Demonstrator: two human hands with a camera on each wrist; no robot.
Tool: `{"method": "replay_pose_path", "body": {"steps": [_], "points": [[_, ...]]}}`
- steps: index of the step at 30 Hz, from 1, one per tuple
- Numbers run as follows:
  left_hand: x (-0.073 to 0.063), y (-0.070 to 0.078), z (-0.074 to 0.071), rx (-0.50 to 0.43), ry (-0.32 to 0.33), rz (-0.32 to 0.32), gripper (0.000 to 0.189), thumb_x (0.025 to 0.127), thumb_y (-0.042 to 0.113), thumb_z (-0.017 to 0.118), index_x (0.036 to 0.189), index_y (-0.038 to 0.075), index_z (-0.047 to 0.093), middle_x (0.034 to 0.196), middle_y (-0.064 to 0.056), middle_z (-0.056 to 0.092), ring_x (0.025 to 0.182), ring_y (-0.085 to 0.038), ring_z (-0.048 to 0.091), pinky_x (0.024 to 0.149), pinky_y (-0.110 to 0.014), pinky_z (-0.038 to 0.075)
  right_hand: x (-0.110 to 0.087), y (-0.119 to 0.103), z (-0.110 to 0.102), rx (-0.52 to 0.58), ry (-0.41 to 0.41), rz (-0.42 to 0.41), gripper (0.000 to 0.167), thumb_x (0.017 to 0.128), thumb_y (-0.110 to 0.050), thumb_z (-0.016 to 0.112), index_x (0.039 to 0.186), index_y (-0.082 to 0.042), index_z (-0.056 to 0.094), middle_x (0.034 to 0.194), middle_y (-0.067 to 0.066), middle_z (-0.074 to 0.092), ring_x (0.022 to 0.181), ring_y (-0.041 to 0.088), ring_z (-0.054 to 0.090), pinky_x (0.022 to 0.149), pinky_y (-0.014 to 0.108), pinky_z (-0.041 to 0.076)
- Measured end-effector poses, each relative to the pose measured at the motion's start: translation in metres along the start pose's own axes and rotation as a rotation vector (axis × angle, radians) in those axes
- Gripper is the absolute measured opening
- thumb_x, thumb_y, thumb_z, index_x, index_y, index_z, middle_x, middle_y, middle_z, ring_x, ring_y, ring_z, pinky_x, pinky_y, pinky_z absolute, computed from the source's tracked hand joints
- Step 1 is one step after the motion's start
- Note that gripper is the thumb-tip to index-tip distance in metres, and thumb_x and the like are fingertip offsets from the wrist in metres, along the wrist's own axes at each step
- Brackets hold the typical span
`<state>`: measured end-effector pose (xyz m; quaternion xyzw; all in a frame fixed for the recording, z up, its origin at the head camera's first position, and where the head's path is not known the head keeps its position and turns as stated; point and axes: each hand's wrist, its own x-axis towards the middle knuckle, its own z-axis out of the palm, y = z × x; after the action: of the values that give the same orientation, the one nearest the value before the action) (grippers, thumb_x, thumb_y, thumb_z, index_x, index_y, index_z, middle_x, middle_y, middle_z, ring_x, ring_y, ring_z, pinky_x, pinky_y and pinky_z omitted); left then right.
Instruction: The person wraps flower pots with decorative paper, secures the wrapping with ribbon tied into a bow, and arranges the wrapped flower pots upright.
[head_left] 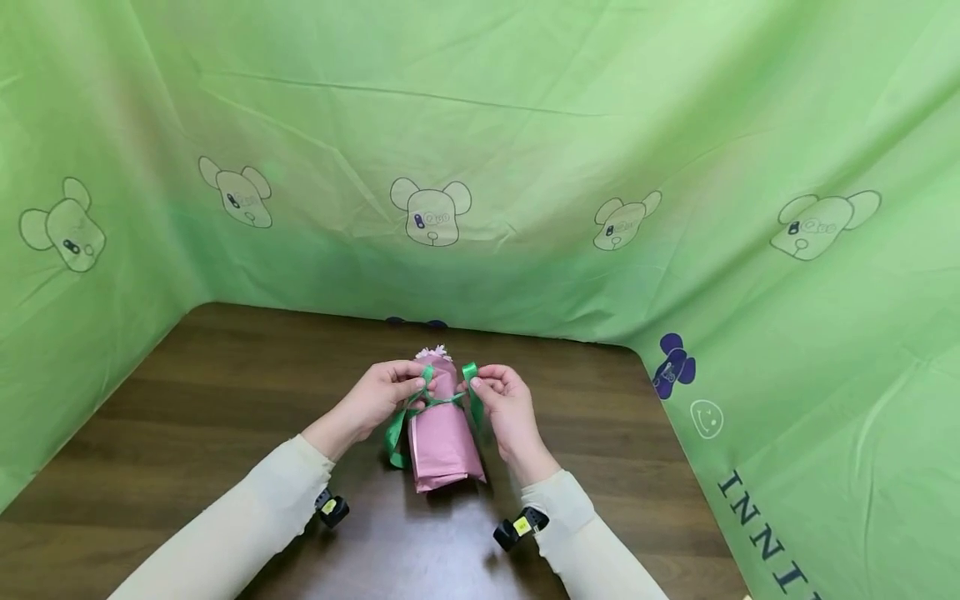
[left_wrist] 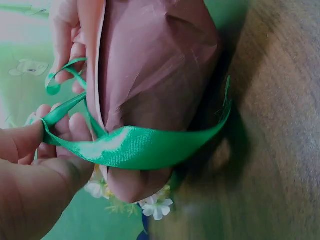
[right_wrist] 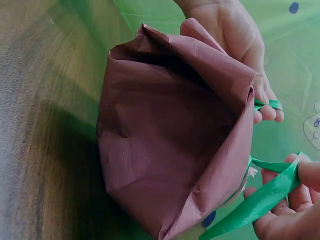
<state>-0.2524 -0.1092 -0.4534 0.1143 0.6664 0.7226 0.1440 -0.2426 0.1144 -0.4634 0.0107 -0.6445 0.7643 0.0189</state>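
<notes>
A bouquet wrapped in pink paper (head_left: 444, 446) lies on the table, its small white flowers (head_left: 435, 353) showing at the far end. Around its middle runs a green ribbon (left_wrist: 145, 148), crossed over the front of the wrap. My left hand (head_left: 382, 398) pinches one part of the ribbon between thumb and fingers, just left of the bouquet. On the other side my right hand (head_left: 508, 406) pinches another part, with a loop standing above the fingertips. A loose ribbon tail hangs down on the left. In the right wrist view the wrap's wide end gapes toward the camera.
The bouquet rests on a dark wooden table (head_left: 247, 417). Green cloth (head_left: 525, 150) printed with bear heads encloses the back and both sides. Each sleeve carries a small black wrist camera, the left one (head_left: 332, 507) and the right one (head_left: 521, 528).
</notes>
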Motion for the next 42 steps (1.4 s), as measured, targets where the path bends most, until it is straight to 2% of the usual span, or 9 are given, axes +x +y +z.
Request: {"method": "replay_pose_path", "body": {"steps": [4,7,14,22,25,31,34,39,42], "points": [[0.005,-0.003,0.001,0.005,0.023,0.035,0.022,0.102,0.000,0.058,0.122,-0.007,0.054,0.107,-0.017,0.074,0.087,-0.014,0.070,0.072,-0.027,0.057,0.005,-0.002,0.002,0.032,0.034,0.002,0.025,0.094,0.002,0.069,0.113,0.002,0.053,0.084,0.000,0.073,0.081,0.015,0.075,0.074,0.029,0.058],[0.007,-0.004,0.001,0.022,0.035,0.043,0.019,0.100,-0.001,0.059,0.117,-0.002,0.051,0.102,-0.014,0.076,0.084,-0.013,0.071,0.069,-0.025,0.055,0.008,-0.003,0.003,0.012,0.042,-0.003,0.024,0.093,0.001,0.071,0.113,0.005,0.058,0.085,0.001,0.073,0.080,0.014,0.075,0.078,0.031,0.060],[0.007,-0.001,0.005,0.211,0.068,0.074,0.016,0.095,0.009,0.072,0.107,-0.002,0.072,0.096,-0.002,0.073,0.086,-0.011,0.062,0.072,-0.022,0.053,0.010,-0.004,0.006,-0.145,0.047,-0.090,0.023,0.090,-0.007,0.078,0.108,0.005,0.071,0.087,0.004,0.075,0.076,0.007,0.067,0.068,0.021,0.053],[0.015,0.001,0.004,0.201,0.017,0.081,0.040,0.093,0.006,0.074,0.132,0.001,0.064,0.098,-0.007,0.074,0.091,-0.011,0.068,0.077,-0.022,0.056,0.011,-0.011,0.014,-0.345,-0.062,-0.202,0.012,0.088,-0.006,0.079,0.099,0.000,0.079,0.086,0.010,0.076,0.073,0.005,0.064,0.065,0.020,0.053],[0.017,0.001,0.004,0.226,-0.003,0.080,0.043,0.094,0.007,0.074,0.135,-0.001,0.063,0.101,-0.006,0.075,0.093,-0.008,0.069,0.079,-0.020,0.056,0.011,-0.013,0.015,-0.422,-0.093,-0.216,0.011,0.088,-0.007,0.079,0.098,-0.003,0.080,0.087,0.009,0.077,0.073,0.004,0.065,0.065,0.019,0.053],[0.017,0.004,0.005,0.192,-0.058,0.084,0.049,0.092,0.003,0.074,0.138,-0.006,0.058,0.097,-0.004,0.074,0.091,-0.009,0.068,0.078,-0.020,0.056,0.013,-0.015,0.016,-0.422,-0.079,-0.191,0.010,0.088,-0.004,0.077,0.097,-0.001,0.074,0.077,0.003,0.070,0.065,0.005,0.059,0.057,0.019,0.047],[0.017,0.004,0.008,0.185,-0.050,0.076,0.042,0.092,0.004,0.074,0.132,-0.006,0.062,0.096,-0.002,0.073,0.090,-0.010,0.068,0.077,-0.021,0.056,0.012,-0.017,0.015,-0.427,-0.109,-0.188,0.010,0.088,-0.001,0.075,0.098,0.001,0.073,0.078,0.006,0.070,0.066,0.005,0.058,0.057,0.019,0.046],[0.017,0.002,0.012,0.243,0.049,0.078,0.020,0.090,0.009,0.078,0.106,-0.002,0.070,0.086,-0.001,0.067,0.081,-0.012,0.061,0.069,-0.021,0.051,0.004,-0.022,0.013,-0.453,-0.204,-0.184,0.016,0.093,-0.009,0.074,0.105,0.002,0.076,0.093,0.016,0.075,0.076,0.005,0.061,0.066,0.018,0.050],[0.014,-0.001,0.014,0.264,0.071,0.089,0.017,0.089,0.011,0.079,0.099,0.001,0.069,0.082,-0.001,0.061,0.077,-0.014,0.054,0.065,-0.021,0.046,0.001,-0.021,0.013,-0.467,-0.189,-0.173,0.015,0.093,-0.013,0.076,0.102,-0.001,0.075,0.090,0.013,0.075,0.075,0.006,0.062,0.066,0.019,0.050]]}}
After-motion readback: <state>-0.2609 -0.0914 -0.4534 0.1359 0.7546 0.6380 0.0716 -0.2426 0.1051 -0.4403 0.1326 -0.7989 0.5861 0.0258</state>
